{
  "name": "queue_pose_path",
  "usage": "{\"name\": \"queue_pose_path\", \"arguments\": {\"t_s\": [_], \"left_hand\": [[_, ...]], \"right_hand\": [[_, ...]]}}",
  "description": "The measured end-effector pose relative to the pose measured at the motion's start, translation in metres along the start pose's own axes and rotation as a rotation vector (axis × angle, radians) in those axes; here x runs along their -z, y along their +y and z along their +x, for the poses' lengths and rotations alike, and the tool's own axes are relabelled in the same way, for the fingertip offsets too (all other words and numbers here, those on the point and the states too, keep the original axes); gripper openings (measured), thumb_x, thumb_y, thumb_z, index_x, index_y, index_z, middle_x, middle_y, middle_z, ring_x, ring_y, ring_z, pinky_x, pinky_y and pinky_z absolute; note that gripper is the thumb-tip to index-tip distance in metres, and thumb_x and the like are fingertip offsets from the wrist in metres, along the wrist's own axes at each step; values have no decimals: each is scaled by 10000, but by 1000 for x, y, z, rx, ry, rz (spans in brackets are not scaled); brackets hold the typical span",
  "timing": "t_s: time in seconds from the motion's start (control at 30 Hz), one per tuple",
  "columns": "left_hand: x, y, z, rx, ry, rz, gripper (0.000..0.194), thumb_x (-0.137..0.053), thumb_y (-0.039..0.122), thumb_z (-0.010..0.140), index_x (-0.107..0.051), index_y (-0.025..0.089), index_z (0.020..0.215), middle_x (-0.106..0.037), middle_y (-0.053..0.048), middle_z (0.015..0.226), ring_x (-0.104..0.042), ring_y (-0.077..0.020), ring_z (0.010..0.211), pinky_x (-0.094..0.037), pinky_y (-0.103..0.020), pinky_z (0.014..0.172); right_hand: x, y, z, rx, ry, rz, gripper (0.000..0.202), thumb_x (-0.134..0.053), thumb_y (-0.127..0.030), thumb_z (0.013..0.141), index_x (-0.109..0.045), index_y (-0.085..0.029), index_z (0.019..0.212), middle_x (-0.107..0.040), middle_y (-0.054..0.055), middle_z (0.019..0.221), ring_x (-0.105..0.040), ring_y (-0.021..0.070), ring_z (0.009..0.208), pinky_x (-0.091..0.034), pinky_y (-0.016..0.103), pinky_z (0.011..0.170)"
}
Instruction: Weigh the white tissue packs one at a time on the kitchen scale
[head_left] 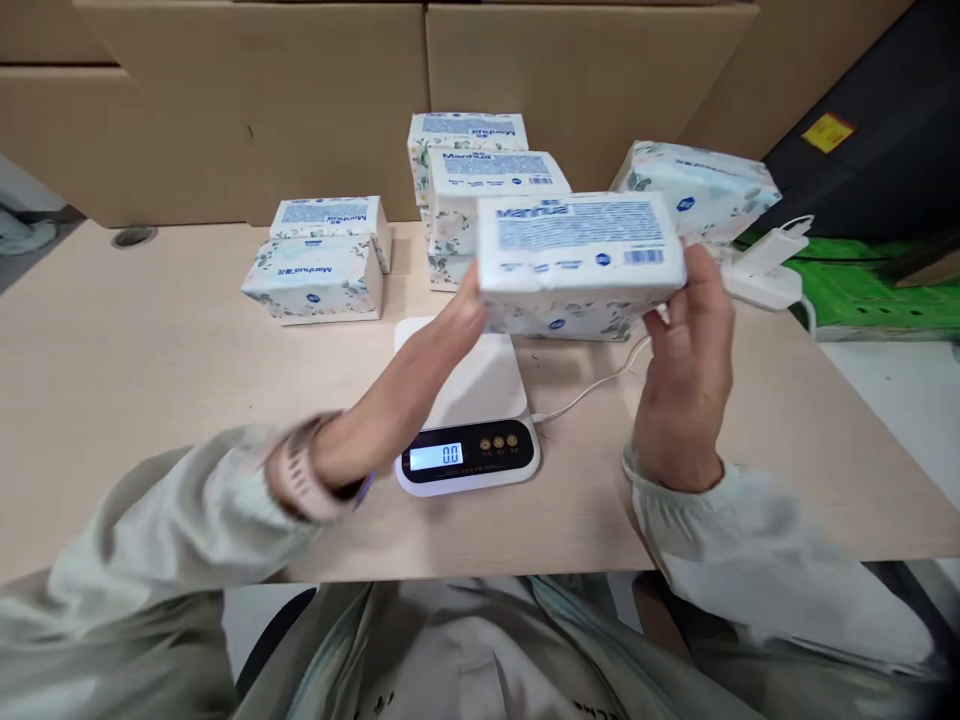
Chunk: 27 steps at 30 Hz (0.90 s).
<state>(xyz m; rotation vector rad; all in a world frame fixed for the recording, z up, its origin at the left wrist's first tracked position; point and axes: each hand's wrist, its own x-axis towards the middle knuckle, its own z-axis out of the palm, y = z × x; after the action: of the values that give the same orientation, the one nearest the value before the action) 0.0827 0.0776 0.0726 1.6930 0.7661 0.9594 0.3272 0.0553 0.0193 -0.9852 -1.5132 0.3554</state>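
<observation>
- A flat scale (476, 390) lay near the front edge of the table (187, 370).
- The tissue pack (581, 245) was a smooth-wrapped block.
- Left hand (439, 345) and right hand (684, 365) pinched its ends.

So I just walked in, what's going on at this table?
A person is holding a white flowered pack between both hands, the left hand at one end and the right hand at the other. On the table in front of them sits a white scale, its lit screen reading 0.0. Similar packs stand farther back: two on the left, a stack in the middle and another on the right.
</observation>
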Motion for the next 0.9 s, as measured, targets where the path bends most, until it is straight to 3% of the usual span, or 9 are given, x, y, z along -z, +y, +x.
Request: {"name": "queue_pose_path", "arguments": {"t_s": [0.13, 0.27, 0.43, 0.57, 0.7, 0.9], "left_hand": [[19, 8, -67, 102, 76, 59, 604, -363, 602, 1136, -344, 436, 1717, -160, 163, 1824, 13, -269, 1736, -72, -514, 1465], [25, -4, -94, 193, 132, 59, 627, -408, 571, 1129, -305, 434, 1731, -145, 135, 1836, -18, -286, 1739, -67, -533, 1464], [29, -24, -100, 133, 152, 110, 606, -415, 524, 1138, -284, 472, 1727, -200, 134, 1828, -99, -295, 1736, -98, -554, 1457], [34, -40, -105, 13, 258, 155, 582, -412, 509, 1144, -292, 510, 1713, -194, 174, 1823, -93, -276, 1740, -92, -512, 1465], [39, -54, -107, -10, 385, 77, 533, -454, 491, 1134, -442, 466, 1666, -336, 124, 1788, -217, -275, 1717, -196, -506, 1448], [39, -58, -98, -7, 506, -14, 436, -528, 510, 1094, -712, 331, 1447, -627, -9, 1597, -518, -288, 1561, -405, -512, 1341]], "right_hand": [[-21, -23, -23, -20, -260, 66, 678, -464, -440, 1101, -229, -434, 1737, -252, -51, 1844, -258, 296, 1717, -343, 558, 1393], [-33, -16, -39, -101, -392, 92, 734, -488, -378, 1100, -154, -416, 1752, -234, -21, 1851, -266, 280, 1716, -347, 587, 1385], [-37, -10, -42, -125, -331, 90, 681, -501, -370, 1098, -259, -394, 1733, -352, 15, 1811, -381, 270, 1668, -428, 554, 1348], [-35, -6, -40, -63, -204, 61, 613, -520, -351, 1086, -385, -420, 1681, -468, -10, 1748, -492, 273, 1596, -488, 546, 1303], [-31, 6, -42, -38, -105, 41, 564, -518, -384, 1083, -449, -452, 1639, -551, -54, 1683, -575, 287, 1522, -530, 561, 1263], [-29, 9, -45, -99, -86, 74, 521, -507, -450, 1088, -485, -479, 1607, -603, -68, 1631, -593, 325, 1506, -532, 592, 1254]]}}
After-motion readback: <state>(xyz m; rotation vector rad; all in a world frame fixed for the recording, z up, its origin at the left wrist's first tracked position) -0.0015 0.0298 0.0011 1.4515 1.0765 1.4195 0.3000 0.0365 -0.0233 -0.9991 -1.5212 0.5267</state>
